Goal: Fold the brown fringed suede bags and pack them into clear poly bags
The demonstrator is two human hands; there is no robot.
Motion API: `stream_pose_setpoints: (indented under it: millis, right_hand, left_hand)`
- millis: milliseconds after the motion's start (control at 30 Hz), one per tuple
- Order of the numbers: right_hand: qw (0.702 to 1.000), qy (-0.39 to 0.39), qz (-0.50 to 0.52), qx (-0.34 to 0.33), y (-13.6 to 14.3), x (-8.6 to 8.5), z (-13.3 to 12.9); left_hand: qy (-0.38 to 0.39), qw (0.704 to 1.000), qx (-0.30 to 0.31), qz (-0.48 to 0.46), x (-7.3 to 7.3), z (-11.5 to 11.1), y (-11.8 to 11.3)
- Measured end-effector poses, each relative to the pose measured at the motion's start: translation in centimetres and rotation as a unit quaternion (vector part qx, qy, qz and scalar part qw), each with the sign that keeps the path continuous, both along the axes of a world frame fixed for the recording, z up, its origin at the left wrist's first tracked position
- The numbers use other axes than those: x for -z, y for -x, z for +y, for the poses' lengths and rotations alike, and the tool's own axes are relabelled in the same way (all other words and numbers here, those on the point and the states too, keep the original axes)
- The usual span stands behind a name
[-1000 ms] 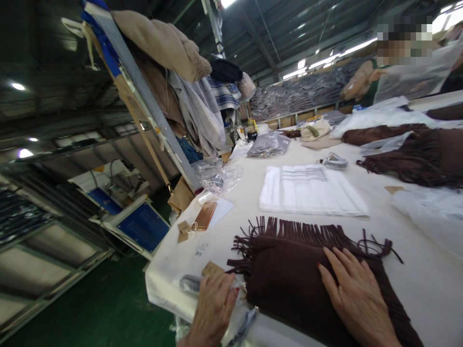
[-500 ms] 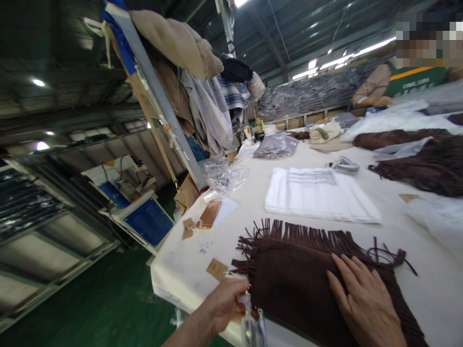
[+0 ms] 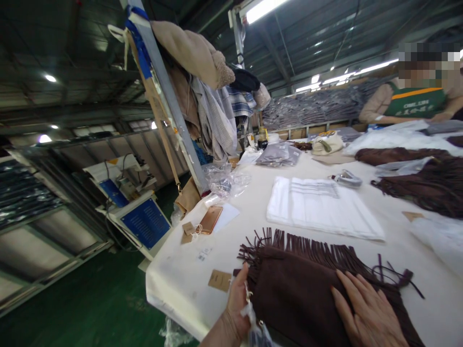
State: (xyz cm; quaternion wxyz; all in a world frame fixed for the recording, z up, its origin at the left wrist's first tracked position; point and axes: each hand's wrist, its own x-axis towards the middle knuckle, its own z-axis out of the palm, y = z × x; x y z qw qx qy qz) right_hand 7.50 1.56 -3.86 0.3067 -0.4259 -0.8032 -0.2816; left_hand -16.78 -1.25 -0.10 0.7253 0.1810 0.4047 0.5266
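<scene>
A dark brown fringed bag (image 3: 296, 284) lies flat on the white table in front of me, its fringe spread toward the far side. My left hand (image 3: 237, 301) grips its left edge, thumb up and the other fingers mostly hidden. Beside that hand hang a metal ring and a plastic-wrapped piece (image 3: 257, 330) at the bag's edge. Just left of the bag lies a brown card tag (image 3: 219, 280). My right hand (image 3: 365, 308) rests flat on the right part of the bag, fingers stretched out.
Folded white cloth (image 3: 318, 207) lies beyond the bag. A phone (image 3: 211, 220) and more card tags (image 3: 187, 231) lie near the left edge. Clear plastic (image 3: 224, 180) sits by a metal post (image 3: 170, 111). More brown fringed pieces (image 3: 423, 178) lie right; a co-worker (image 3: 415, 101) is behind.
My left hand has shifted from the tag string and metal fitting to the bag's left edge, thumb now pointing up. The right hand stays flat on the bag. The view has tilted slightly.
</scene>
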Motion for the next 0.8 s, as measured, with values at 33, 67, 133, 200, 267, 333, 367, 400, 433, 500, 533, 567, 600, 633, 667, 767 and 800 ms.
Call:
stream_pose_setpoints:
  millis: [33, 67, 133, 200, 267, 333, 367, 400, 433, 500, 533, 567, 600, 633, 667, 767, 800]
  right_hand:
    - [1.000, 0.002, -0.002, -0.001, -0.1, 0.1, 0.1]
    - [1.000, 0.006, -0.002, 0.000, -0.2, 0.3, 0.1]
    - [1.000, 0.018, 0.003, 0.003, -0.3, 0.8, 0.2]
    - [0.999, 0.033, 0.014, 0.012, -0.4, 1.3, 0.3]
    - [0.998, 0.049, 0.029, 0.028, -0.3, 1.6, 0.2]
    - [0.996, 0.065, 0.041, 0.040, -0.2, 1.7, 0.2]
    - [0.996, 0.072, 0.044, 0.041, -0.2, 1.7, 0.1]
    - [0.995, 0.079, 0.045, 0.038, -0.1, 1.6, 0.0]
    - [0.995, 0.082, 0.042, 0.033, -0.1, 1.5, 0.0]
    - [0.997, 0.072, 0.031, 0.021, 0.0, 1.2, -0.1]
    - [0.997, 0.064, 0.025, 0.019, 0.0, 1.0, -0.2]
    - [0.998, 0.054, 0.022, 0.020, 0.1, 0.9, -0.2]
    - [0.999, 0.045, 0.018, 0.022, 0.1, 0.7, -0.2]
    - [0.999, 0.037, 0.016, 0.023, 0.2, 0.6, -0.2]
    - [0.999, 0.032, 0.015, 0.024, 0.2, 0.5, -0.3]
    - [0.999, 0.035, 0.015, 0.026, 0.2, 0.4, -0.4]
    - [0.999, 0.039, 0.016, 0.026, 0.2, 0.4, -0.4]
  left_hand:
    - [-0.024, 0.998, -0.018, 0.048, 0.1, 0.7, 0.0]
    - [-0.047, 0.993, -0.035, 0.104, 0.3, 1.4, 0.1]
    - [-0.082, 0.973, -0.053, 0.208, 0.4, 2.5, 0.5]
    - [-0.097, 0.957, -0.051, 0.267, 0.1, 3.1, 0.9]
    - [-0.104, 0.950, -0.044, 0.292, -0.7, 2.9, 1.1]
    - [-0.131, 0.935, -0.011, 0.330, -1.8, 2.2, 1.0]
    - [-0.155, 0.919, 0.025, 0.361, -2.5, 1.7, 0.8]
    - [-0.187, 0.891, 0.078, 0.407, -3.0, 1.2, 0.4]
    - [-0.223, 0.844, 0.142, 0.466, -3.4, 0.8, -0.1]
    - [-0.289, 0.714, 0.249, 0.588, -3.7, 0.0, -1.2]
    - [-0.317, 0.645, 0.275, 0.639, -3.6, -0.2, -1.8]
    - [-0.345, 0.585, 0.284, 0.677, -3.3, -0.4, -2.3]
    - [-0.370, 0.544, 0.275, 0.701, -2.9, -0.6, -2.8]
    - [-0.398, 0.509, 0.260, 0.718, -2.4, -0.7, -3.2]
    - [-0.426, 0.475, 0.244, 0.730, -2.0, -0.8, -3.5]
    - [-0.503, 0.388, 0.195, 0.747, -0.6, -1.3, -4.1]
    - [-0.526, 0.362, 0.174, 0.749, -0.1, -1.5, -4.1]
